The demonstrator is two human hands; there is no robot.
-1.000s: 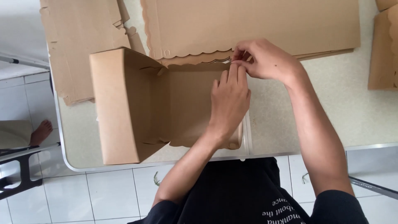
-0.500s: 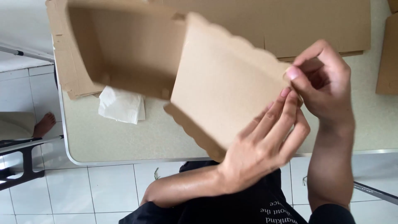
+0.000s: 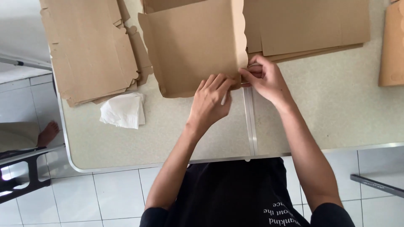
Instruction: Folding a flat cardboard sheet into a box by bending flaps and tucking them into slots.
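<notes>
A brown cardboard box with a scalloped edge rests on the table, its large panel facing up. My left hand presses its fingertips against the box's near right corner. My right hand pinches the same corner from the right side, fingers curled on the cardboard edge. Both hands touch the box where its lower edge meets the scalloped side.
Flat cardboard blanks lie stacked at the left and at the back right; another piece sits at the far right. A crumpled white tissue lies left of my hands. The table's front edge runs close to my body. A person's foot shows on the floor, left.
The box has been turned over and set down on the table from being held up tilted. Both hands have moved to its near right corner.
</notes>
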